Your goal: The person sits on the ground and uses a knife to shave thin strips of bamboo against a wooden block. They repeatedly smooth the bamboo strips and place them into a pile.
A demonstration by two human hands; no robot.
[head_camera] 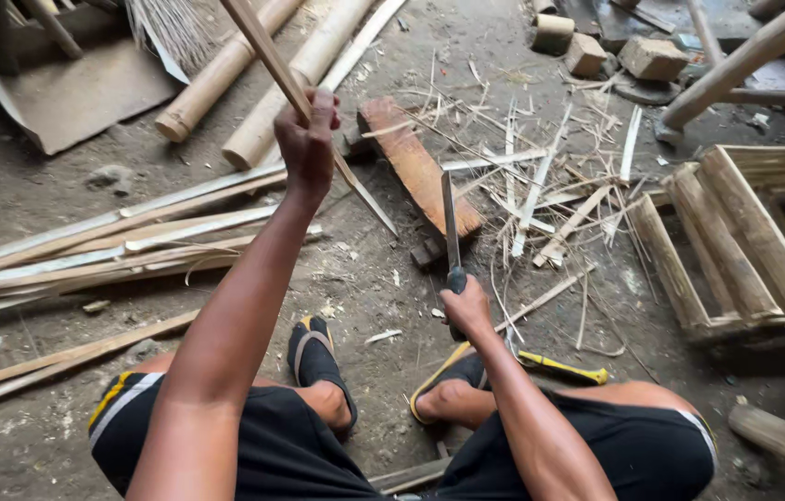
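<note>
A: Head view, item one: we are listing a bamboo strip point(292, 88), long and thin, slanting from the top of the frame down to a pointed lower end near the wooden block point(420, 167). The left hand point(307, 139) is clenching it about midway, arm stretched forward.

B: Item two: a long-bladed knife point(449, 223), blade pointing up and away. The right hand point(466, 311) is gripping its dark handle, fist closed, just above the sandalled feet point(318, 357). Blade and strip are standing apart; we are seeing no cut in progress.

A: On progress, we are judging by what is lying about. A pile of split slats point(114, 246) is resting on the ground at the left, and thin shavings point(541, 176) are littering the dirt around the block, so a good share of splitting and trimming is looking done.

B: And what is left? Two whole bamboo poles point(253, 83) are lying uncut beyond the left hand, and the strip in hand is looking unfinished at its tip, though we are not able to tell how much trimming it needs.

A: Outward entries: a slatted bamboo frame point(735, 241) at the right, wood offcuts point(615, 51) at the top, a sheet of flat board point(77, 93) at upper left.
</note>
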